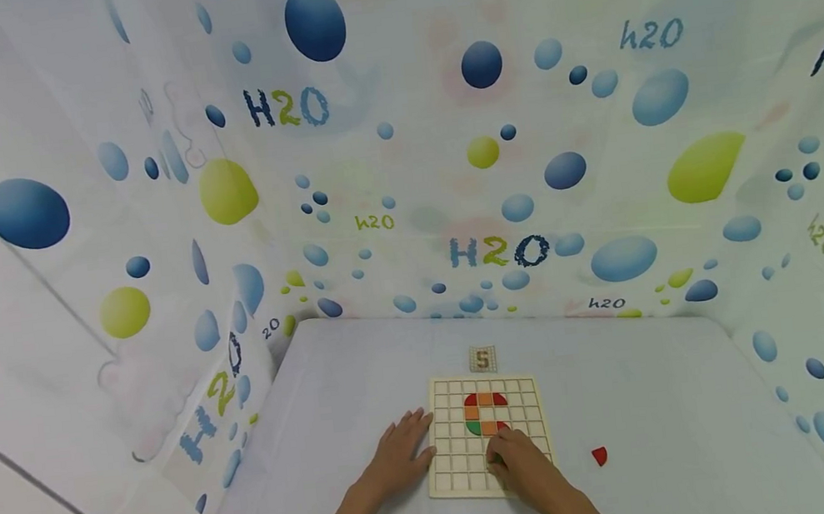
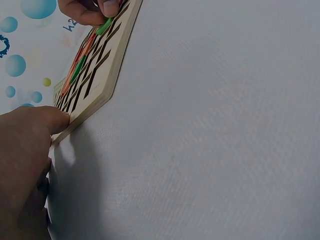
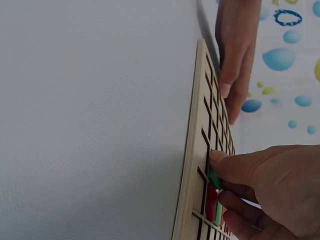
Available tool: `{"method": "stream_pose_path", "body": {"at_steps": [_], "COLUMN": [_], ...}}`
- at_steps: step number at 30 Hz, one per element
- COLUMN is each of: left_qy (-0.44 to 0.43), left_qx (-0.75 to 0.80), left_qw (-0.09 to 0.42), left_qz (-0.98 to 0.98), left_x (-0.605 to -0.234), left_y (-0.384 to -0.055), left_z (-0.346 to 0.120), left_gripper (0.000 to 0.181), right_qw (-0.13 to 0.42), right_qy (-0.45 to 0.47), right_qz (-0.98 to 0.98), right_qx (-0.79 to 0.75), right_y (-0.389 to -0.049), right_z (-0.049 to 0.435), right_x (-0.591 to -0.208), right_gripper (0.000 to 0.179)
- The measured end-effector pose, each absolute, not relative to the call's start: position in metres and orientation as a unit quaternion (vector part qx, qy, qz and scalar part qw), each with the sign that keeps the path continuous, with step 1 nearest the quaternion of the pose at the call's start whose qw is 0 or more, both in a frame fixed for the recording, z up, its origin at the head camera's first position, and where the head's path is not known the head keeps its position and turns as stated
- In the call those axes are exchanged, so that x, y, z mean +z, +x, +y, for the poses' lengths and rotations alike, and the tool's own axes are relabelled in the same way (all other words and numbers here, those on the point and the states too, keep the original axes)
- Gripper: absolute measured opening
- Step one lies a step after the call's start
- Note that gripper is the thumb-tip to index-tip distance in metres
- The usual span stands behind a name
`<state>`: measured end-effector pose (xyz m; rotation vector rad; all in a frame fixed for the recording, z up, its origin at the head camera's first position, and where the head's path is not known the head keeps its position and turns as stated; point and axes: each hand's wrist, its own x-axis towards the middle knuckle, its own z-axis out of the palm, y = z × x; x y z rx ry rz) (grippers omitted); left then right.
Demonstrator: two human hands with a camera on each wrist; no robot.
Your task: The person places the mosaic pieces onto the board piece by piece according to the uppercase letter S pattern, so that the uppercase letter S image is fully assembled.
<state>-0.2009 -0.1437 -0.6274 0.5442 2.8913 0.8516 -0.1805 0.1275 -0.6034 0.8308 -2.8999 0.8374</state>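
A pale wooden grid board (image 1: 451, 464) lies on the white table. Red, orange (image 1: 485, 399) and green (image 1: 473, 427) pieces fill some of its squares in a curved figure. My right hand (image 1: 520, 467) is over the board's lower right part, pinching a green piece (image 3: 214, 179) between thumb and fingertips, right at the grid. Beside that piece sits a red piece (image 3: 211, 202). In the head view the right hand hides the squares under it. With its fingers spread, my left hand (image 1: 401, 452) rests against the board's left edge, its thumb (image 2: 57, 120) touching the rim.
A small gridded card (image 1: 482, 358) with an S- or 5-like figure lies behind the board. To the right of the board is a loose red quarter-round piece (image 1: 600, 457). A curtain (image 1: 402, 166) printed with bubbles and H2O encloses the table's back and sides.
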Motion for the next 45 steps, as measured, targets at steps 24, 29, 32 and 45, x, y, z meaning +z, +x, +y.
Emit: {"method": "stream_pose_path", "body": {"at_steps": [24, 29, 32, 45], "left_qy": [0.176, 0.183, 0.181, 0.185], "left_qx": [0.279, 0.281, 0.283, 0.285], "left_qw": [0.035, 0.029, 0.025, 0.021], "left_qz": [0.943, 0.942, 0.942, 0.94], "left_x": [-0.628, -0.632, -0.639, -0.635], "left_y": [-0.202, -0.203, -0.204, -0.203], "left_z": [-0.143, -0.144, -0.145, -0.146], "left_gripper": [0.059, 0.059, 0.06, 0.06], "right_qw": [0.058, 0.019, 0.015, -0.097], "right_qy": [0.248, 0.146, 0.085, -0.021], "right_qz": [-0.938, -0.955, -0.962, -0.971], "right_qx": [0.233, 0.257, 0.259, 0.219], "right_y": [-0.174, -0.178, -0.183, -0.179], "right_z": [0.132, 0.158, 0.184, 0.254], "right_x": [-0.606, -0.598, -0.592, -0.593], "right_gripper": [0.011, 0.014, 0.022, 0.027]}}
